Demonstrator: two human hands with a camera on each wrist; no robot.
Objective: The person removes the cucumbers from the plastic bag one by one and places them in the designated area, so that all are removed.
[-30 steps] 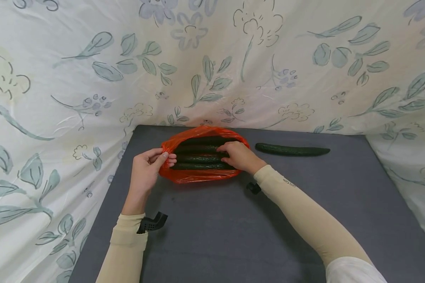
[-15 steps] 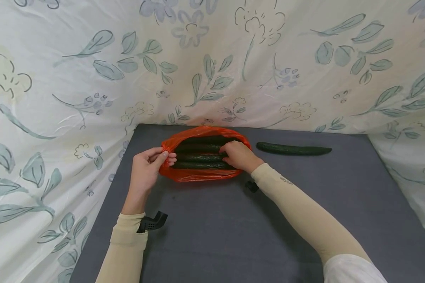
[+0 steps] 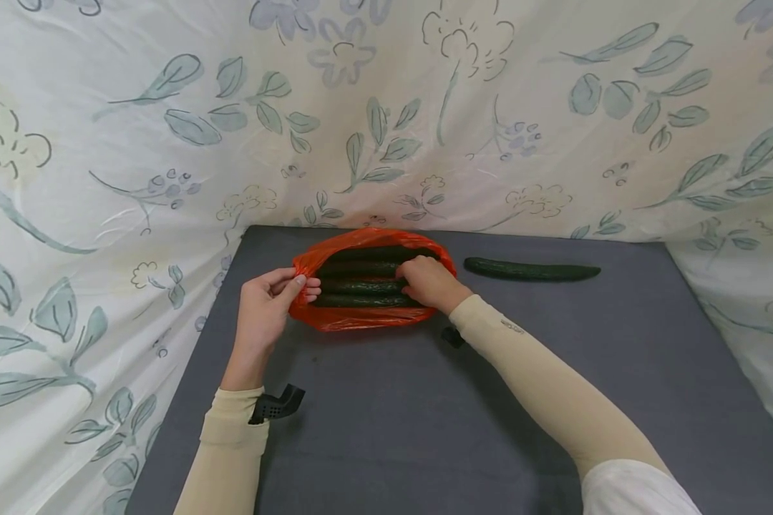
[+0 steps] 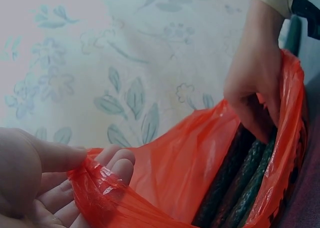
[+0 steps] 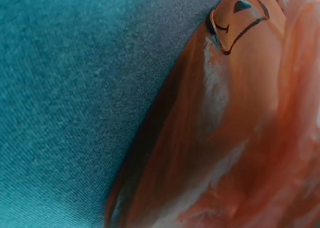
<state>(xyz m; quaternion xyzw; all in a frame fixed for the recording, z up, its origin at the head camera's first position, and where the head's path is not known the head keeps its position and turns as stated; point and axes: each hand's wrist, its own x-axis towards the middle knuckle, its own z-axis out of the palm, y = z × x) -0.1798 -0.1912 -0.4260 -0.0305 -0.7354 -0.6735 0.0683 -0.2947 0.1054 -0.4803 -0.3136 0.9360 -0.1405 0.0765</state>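
An orange-red plastic bag [image 3: 348, 320] lies on its side with a wide mouth, and several dark green cucumbers [image 3: 361, 287] are lined up inside it. At the bag's left edge my left hand [image 3: 265, 304] pinches the thin plastic between thumb and fingers. My right hand [image 3: 434, 283] reaches into the bag's right end, its curled fingers gripping a cucumber there. Seen from the left wrist, the fingers of that right hand [image 4: 257, 83] point down onto the cucumbers [image 4: 245, 173]; their tips are partly hidden. The right wrist view holds mostly the bag's outer plastic [image 5: 225, 138].
One more cucumber [image 3: 531, 270] lies on the dark grey table [image 3: 386, 415], to the right of the bag. A floral curtain [image 3: 386, 107] hangs behind the table and along its sides.
The right forearm has shifted slightly to the left, with its hand still among the cucumbers. Left hand, bag and the loose cucumber stay where they were.
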